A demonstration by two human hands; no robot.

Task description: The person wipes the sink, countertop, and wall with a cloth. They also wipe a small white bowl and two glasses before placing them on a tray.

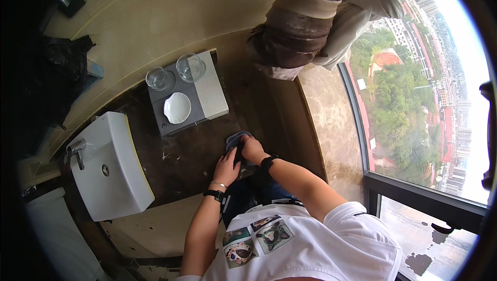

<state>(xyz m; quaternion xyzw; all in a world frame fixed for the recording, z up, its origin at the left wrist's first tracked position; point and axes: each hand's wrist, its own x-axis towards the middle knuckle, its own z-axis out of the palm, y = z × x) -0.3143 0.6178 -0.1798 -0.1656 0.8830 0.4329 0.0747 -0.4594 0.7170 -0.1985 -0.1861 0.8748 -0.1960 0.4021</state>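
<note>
A dark blue-grey object, perhaps a folded cloth or a small container (237,137), lies at the right end of the dark stone counter (182,156). My right hand (252,150) is on its right side, fingers curled at its edge; whether it grips it cannot be told. My left hand (226,167) rests beside it with the fingers spread, fingertips near the object's lower edge. Behind my hands a grey tray-like box (178,125) bears a white shell-shaped dish (177,108) and two clear glass vessels, one at the left (157,78) and a larger one (190,67).
A white washbasin (124,176) with a metal tap (76,150) stands left on the counter. A black plastic bag (58,75) hangs at the far left. Knotted curtains (299,28) hang at the top, by a marble windowsill (330,118) and a large window (404,98).
</note>
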